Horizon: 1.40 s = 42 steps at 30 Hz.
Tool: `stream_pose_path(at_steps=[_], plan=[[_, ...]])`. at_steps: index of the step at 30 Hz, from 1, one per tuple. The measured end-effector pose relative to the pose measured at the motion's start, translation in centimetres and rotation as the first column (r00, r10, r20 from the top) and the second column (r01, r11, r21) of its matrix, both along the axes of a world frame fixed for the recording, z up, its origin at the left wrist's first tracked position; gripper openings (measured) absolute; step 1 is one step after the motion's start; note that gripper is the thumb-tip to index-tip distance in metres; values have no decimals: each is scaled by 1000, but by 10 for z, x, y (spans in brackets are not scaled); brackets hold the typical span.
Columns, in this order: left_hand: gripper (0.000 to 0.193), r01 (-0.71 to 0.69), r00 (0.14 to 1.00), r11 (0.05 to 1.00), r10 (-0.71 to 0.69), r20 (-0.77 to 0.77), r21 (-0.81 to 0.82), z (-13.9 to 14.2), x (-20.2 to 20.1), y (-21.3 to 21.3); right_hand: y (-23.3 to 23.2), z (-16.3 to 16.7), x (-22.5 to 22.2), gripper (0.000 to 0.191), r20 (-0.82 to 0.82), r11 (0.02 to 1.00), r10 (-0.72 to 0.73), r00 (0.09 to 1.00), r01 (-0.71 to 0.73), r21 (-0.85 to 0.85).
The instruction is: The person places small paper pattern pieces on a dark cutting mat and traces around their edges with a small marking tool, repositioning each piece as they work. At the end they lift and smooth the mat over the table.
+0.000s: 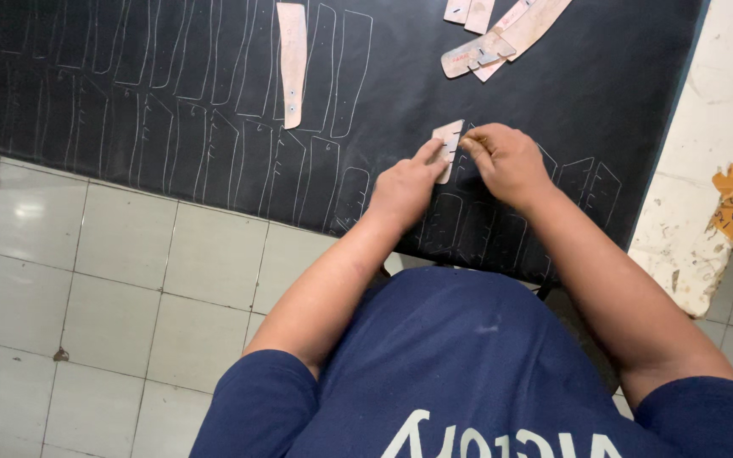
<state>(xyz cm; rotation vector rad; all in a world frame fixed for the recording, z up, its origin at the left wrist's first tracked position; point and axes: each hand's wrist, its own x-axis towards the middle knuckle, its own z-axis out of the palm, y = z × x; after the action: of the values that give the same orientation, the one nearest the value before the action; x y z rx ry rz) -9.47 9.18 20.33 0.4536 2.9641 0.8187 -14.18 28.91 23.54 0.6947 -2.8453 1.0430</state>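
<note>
Left hand (405, 188) presses a small cardboard template (448, 146) flat on the black sheet (171, 102); right hand (506, 161), fingers curled, pinches at the template's edge, tracing.

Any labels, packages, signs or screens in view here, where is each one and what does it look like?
No packages, signs or screens show.
White lettering on the dark blue shirt: bottom edge, partly cut off.
Small tan notched cardboard template: held on the black sheet between the left hand and right hand.
Long tan cardboard template: upper middle, lying among white traced outlines.
Overlapping tan cardboard templates: top right.
</note>
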Motion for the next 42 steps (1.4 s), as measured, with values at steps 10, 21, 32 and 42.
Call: stream_pose_path(at_steps=[10, 21, 32, 42], plan=[[6, -41, 998, 980, 51, -48, 194, 2, -14, -9, 3, 4, 11, 19, 43, 999, -33, 999, 33, 11], [18, -28, 999, 983, 23, 31, 180, 9, -17, -13, 3, 2, 21, 19, 75, 1000, -6, 997, 4, 27], [18, -22, 999, 975, 15, 34, 220, 7, -19, -16, 2, 11, 47, 13, -3, 995, 98, 995, -98, 15], [16, -21, 999, 971, 10, 49, 240, 8, -19, -19, -19, 9, 43, 10, -102, 967, 253, 962, -255, 2]])
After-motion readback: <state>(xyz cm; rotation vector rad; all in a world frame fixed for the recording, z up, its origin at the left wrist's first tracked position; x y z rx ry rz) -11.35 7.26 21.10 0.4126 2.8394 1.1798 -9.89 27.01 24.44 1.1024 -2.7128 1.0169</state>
